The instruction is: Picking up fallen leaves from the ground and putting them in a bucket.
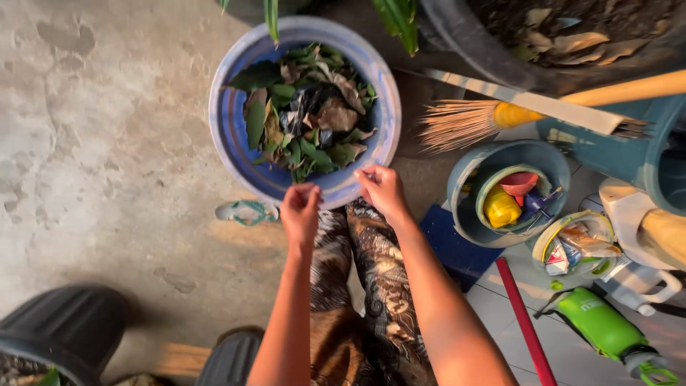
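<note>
A round blue basin [232, 136] sits on the concrete floor in front of me, filled with green and brown dry leaves [309, 111] and a piece of dark plastic. My left hand [300, 212] hovers at the basin's near rim with its fingers pinched together. My right hand [384, 191] is at the same rim a little to the right, fingers curled; whether it grips the rim or a small bit of debris I cannot tell. My patterned trouser legs [371, 286] show below both arms.
A straw broom [468, 121] lies to the right. A grey bucket [464, 214] holds small plastic items, beside a green spray bottle [604, 327], a red stick [525, 322] and a white jug. A large dark planter [471, 43] stands behind; black pots [64, 325] sit bottom left; a sandal [246, 212] lies left.
</note>
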